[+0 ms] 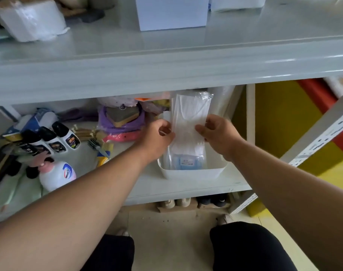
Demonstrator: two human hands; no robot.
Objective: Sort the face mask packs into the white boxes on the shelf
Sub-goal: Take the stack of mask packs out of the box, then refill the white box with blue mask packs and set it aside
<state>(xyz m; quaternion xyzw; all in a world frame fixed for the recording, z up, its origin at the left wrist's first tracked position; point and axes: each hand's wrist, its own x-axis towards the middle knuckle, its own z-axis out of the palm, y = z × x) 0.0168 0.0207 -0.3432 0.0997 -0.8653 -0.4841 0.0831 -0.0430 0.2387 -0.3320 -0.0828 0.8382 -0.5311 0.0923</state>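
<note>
left hand [158, 133] and right hand [215, 133] each pinch the face mask pack [188, 118], frame centre, upright over white box [192, 173] | risk: slippery film slides sideways, misses box, snags shelf [166, 75] above

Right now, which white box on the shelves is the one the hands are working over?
The open white box on the lower shelf, where both hands grip a face mask pack standing in it. The white boxes on the upper shelf sit untouched.

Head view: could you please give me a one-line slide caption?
Both hands, left hand and right hand, hold a clear face mask pack upright in a white box on the shelf.
</note>
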